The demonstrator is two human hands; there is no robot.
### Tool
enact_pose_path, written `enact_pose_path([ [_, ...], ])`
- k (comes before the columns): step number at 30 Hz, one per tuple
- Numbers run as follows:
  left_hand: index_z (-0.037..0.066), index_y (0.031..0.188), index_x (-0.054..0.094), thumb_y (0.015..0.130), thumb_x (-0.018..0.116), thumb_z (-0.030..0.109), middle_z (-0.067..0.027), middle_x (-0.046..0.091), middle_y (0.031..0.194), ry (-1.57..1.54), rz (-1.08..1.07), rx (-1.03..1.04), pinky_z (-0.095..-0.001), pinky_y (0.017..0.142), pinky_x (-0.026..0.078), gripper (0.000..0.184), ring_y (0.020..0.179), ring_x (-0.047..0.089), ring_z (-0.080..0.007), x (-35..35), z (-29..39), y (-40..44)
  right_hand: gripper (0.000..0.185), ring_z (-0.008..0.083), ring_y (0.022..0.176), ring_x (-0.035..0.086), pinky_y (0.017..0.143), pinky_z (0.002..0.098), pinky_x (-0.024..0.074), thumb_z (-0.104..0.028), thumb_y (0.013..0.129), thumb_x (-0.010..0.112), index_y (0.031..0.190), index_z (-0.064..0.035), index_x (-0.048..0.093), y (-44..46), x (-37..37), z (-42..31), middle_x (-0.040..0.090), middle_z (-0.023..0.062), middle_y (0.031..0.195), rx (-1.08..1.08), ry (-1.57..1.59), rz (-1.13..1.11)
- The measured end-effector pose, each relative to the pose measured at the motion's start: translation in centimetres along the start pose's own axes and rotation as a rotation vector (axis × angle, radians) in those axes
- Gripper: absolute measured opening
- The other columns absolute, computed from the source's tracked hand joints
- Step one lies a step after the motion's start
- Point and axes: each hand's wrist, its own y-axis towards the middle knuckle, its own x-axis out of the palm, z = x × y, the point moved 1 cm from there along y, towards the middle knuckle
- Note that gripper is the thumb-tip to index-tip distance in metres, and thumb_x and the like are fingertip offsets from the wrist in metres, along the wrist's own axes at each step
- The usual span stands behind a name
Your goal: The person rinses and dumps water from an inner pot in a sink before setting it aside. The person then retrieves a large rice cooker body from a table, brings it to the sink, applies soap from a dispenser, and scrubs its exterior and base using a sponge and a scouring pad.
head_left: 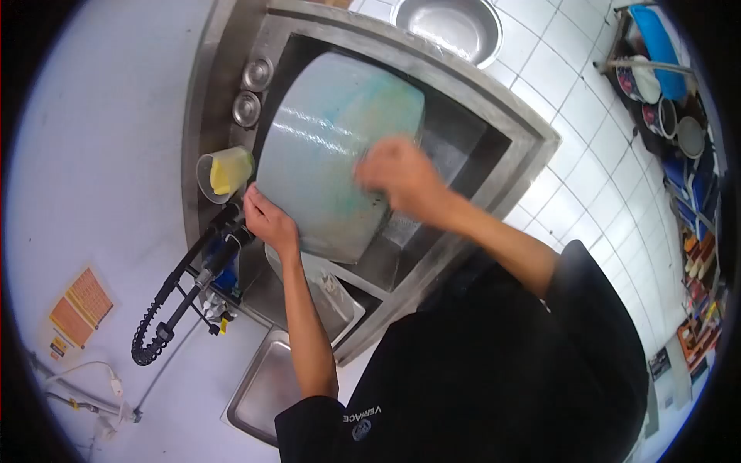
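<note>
A large, wet, whitish plastic board (316, 147) with green and brownish stains lies tilted across the metal sink (471, 166). It could be a cutting board; its underside is hidden. My left hand (270, 224) grips its lower left edge, fingers bent around it. Over the stained right part of the board, my right hand (401, 177) is closed and somewhat blurred by motion. Whatever it may hold is hidden under the fingers. Close to my left hand stands a clear plastic cup (207, 177) with something yellow in it.
Two small metal cups (252, 92) sit on the sink's back ledge. A black spring-hose faucet (174, 309) juts out beside my left arm. Metal pans (266, 386) lie lower left. A steel bowl (451, 27) is on the tiled floor, and a crowded shelf (671, 116) stands right.
</note>
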Motion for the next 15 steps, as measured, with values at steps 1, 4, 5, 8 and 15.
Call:
enact_pose_path([
  [1, -0.007, 0.107, 0.063, 0.107, 0.043, 0.021, -0.0165, 0.069, 0.096, 0.003, -0.067, -0.06, -0.034, 0.08, 0.049, 0.034, 0.084, 0.064, -0.025, -1.6, -0.3, -1.2, 0.012, 0.0282, 0.093, 0.063, 0.086, 0.0357, 0.049, -0.002, 0.076, 0.065, 0.085, -0.0049, 0.071, -3.5, 1.2, -2.7, 0.071, 0.009, 0.091, 0.167, 0.262, -0.078],
  [4, -0.007, 0.107, 0.063, 0.107, 0.043, 0.021, -0.0162, 0.069, 0.095, 0.07, -0.038, -0.037, -0.034, 0.081, 0.049, 0.034, 0.085, 0.064, -0.025, -1.1, 0.1, -1.2, 0.013, 0.0286, 0.095, 0.062, 0.086, 0.0362, 0.0481, -0.002, 0.074, 0.065, 0.083, -0.0079, 0.071, -2.4, 2.3, 1.0, 0.07, 0.0078, 0.089, 0.224, 0.269, -0.095],
  [5, -0.007, 0.107, 0.063, 0.107, 0.043, 0.021, -0.0159, 0.069, 0.095, 0.088, -0.047, -0.006, -0.034, 0.081, 0.049, 0.034, 0.085, 0.064, -0.0243, -1.9, 0.3, -1.5, 0.015, 0.0285, 0.096, 0.061, 0.088, 0.0363, 0.0479, -0.003, 0.072, 0.066, 0.084, -0.0102, 0.071, -1.2, 2.4, 3.8, 0.069, 0.0068, 0.09, 0.16, 0.011, -0.007],
  [8, -0.007, 0.106, 0.063, 0.107, 0.043, 0.021, -0.0157, 0.069, 0.094, -0.015, -0.039, -0.09, -0.0339, 0.081, 0.049, 0.035, 0.085, 0.064, -0.0233, -1.5, 0.2, -1.1, 0.018, 0.029, 0.095, 0.06, 0.09, 0.038, 0.0479, -0.002, 0.071, 0.064, 0.085, -0.0104, 0.071, 1.0, 1.6, 1.5, 0.069, 0.0062, 0.094, -0.123, -0.224, 0.028],
  [15, -0.007, 0.107, 0.063, 0.106, 0.044, 0.022, -0.017, 0.069, 0.094, 0.082, -0.032, -0.03, -0.0349, 0.079, 0.049, 0.035, 0.085, 0.065, -0.0252, -2.0, -0.1, -1.1, 0.018, 0.0302, 0.092, 0.06, 0.09, 0.0408, 0.0487, 0.0, 0.073, 0.061, 0.086, -0.0066, 0.072, -2.2, 5.2, -5.2, 0.068, 0.0085, 0.098, -0.256, -0.042, -0.139],
])
